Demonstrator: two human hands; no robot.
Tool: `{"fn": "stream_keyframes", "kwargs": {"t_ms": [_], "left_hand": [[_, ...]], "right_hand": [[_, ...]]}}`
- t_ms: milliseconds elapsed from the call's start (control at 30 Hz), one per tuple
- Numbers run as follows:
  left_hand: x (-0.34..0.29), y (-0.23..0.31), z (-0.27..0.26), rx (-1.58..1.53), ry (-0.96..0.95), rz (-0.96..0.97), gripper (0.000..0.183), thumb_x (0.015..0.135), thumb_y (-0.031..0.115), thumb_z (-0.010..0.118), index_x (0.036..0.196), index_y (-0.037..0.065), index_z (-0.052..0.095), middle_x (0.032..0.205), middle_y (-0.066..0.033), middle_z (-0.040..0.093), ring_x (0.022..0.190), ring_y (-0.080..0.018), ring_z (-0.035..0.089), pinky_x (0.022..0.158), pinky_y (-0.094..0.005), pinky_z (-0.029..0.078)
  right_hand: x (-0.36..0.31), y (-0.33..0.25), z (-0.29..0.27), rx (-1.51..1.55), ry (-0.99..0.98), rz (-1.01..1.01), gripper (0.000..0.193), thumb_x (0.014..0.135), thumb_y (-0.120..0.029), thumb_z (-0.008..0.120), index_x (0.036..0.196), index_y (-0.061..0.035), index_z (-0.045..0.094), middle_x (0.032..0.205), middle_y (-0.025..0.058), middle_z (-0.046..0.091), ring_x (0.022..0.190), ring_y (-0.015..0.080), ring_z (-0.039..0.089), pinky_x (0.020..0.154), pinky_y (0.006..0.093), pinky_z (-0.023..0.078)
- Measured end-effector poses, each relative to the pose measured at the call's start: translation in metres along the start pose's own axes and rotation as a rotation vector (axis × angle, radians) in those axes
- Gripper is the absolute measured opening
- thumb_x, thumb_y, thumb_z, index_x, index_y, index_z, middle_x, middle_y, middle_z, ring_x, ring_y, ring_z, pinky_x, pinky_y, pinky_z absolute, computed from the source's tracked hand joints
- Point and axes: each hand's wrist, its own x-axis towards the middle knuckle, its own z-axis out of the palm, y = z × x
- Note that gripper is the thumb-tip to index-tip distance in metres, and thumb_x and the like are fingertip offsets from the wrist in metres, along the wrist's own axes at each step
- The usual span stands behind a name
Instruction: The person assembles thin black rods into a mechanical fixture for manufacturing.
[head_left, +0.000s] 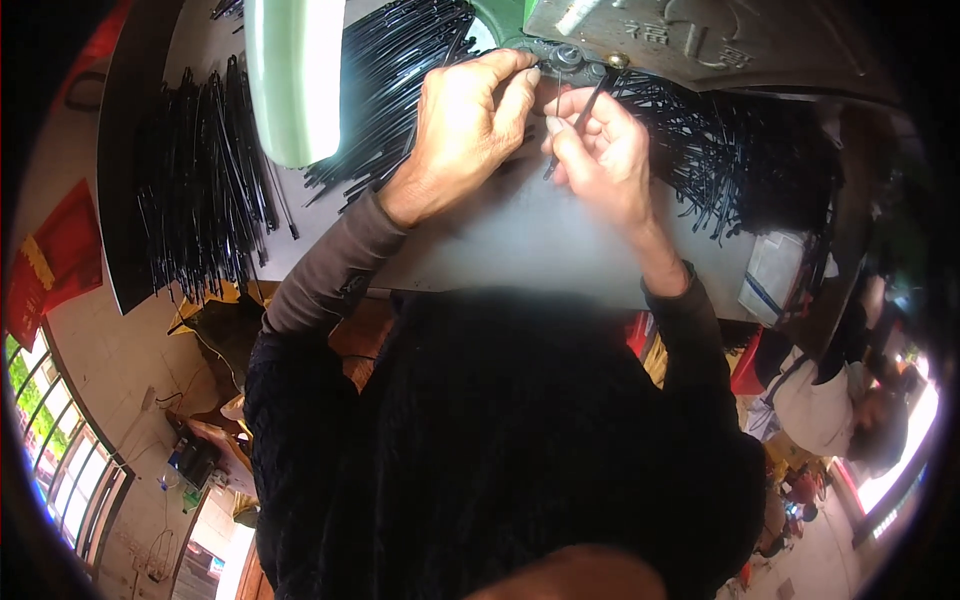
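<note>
My left hand (462,125) is closed in a pinch, its thumb and index fingertips together beside the metal fittings (566,56) of a machine. What those fingertips hold, if anything, is hidden. Just to the right, my right hand (612,165) grips a thin black rod (550,168) between thumb and fingers. The rod slants, its upper end toward the machine and its lower end toward me. Both hands are above the grey worktable (490,245), close to the machine's base.
Long black rods lie in a left pile (205,190), a middle pile (385,75) and a tangled right pile (705,150). A pale curved machine part or lamp (295,80) hangs at upper left. A metal cover (690,45) overhangs the right. Another person (825,405) is at far right.
</note>
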Motion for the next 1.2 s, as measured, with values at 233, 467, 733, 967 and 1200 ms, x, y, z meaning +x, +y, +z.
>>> {"fn": "stream_keyframes", "kwargs": {"t_ms": [233, 467, 733, 967, 1200], "left_hand": [[0.003, 0.001, 0.001, 0.014, -0.006, 0.028, 0.015, 0.088, 0.006, 0.065, 0.100, -0.001, 0.068, 0.073, -0.0077, 0.068, 0.057, -0.0068, 0.057, 0.052, -0.0217, 0.045], [0.008, -0.006, 0.007, 0.212, 0.042, 0.267, 0.016, 0.080, 0.012, 0.065, 0.095, 0.007, 0.065, 0.073, -0.0113, 0.063, 0.065, -0.0288, 0.064, 0.058, -0.0372, 0.051], [0.017, -0.001, 0.011, 0.226, 0.000, 0.209, 0.013, 0.082, 0.005, 0.067, 0.095, 0.003, 0.070, 0.075, -0.0129, 0.068, 0.064, -0.0248, 0.068, 0.059, -0.0304, 0.053], [0.015, -0.007, 0.012, 0.226, 0.010, 0.251, 0.016, 0.082, 0.006, 0.067, 0.097, 0.002, 0.069, 0.076, -0.0135, 0.067, 0.065, -0.0253, 0.068, 0.059, -0.0307, 0.053], [0.009, 0.016, -0.006, 0.889, -0.234, 0.427, 0.053, 0.075, 0.008, 0.065, 0.126, 0.003, 0.052, 0.088, -0.0093, 0.057, 0.071, -0.0222, 0.065, 0.056, -0.0295, 0.052]], "right_hand": [[0.001, 0.000, -0.003, 0.020, -0.004, 0.042, 0.006, 0.090, -0.003, 0.059, 0.095, -0.0009, 0.057, 0.068, 0.0032, 0.060, 0.050, 0.0055, 0.056, 0.044, 0.0199, 0.046], [0.005, -0.006, -0.009, 0.062, -0.007, 0.043, 0.007, 0.089, -0.004, 0.061, 0.095, -0.0003, 0.059, 0.068, 0.0046, 0.061, 0.048, 0.0059, 0.055, 0.043, 0.0187, 0.044], [0.011, 0.001, -0.013, 0.097, 0.041, 0.010, 0.008, 0.088, -0.003, 0.061, 0.095, 0.0001, 0.058, 0.068, 0.0049, 0.062, 0.048, 0.0059, 0.055, 0.043, 0.0187, 0.044], [0.009, 0.002, -0.011, 0.056, 0.052, -0.004, 0.009, 0.088, -0.003, 0.062, 0.095, 0.0004, 0.058, 0.068, 0.0049, 0.062, 0.048, 0.0058, 0.055, 0.043, 0.0185, 0.044], [0.007, 0.004, -0.020, 0.125, -0.017, 0.091, 0.009, 0.093, -0.008, 0.058, 0.096, 0.0011, 0.058, 0.073, 0.0064, 0.063, 0.052, 0.0095, 0.059, 0.048, 0.0217, 0.050]]}}
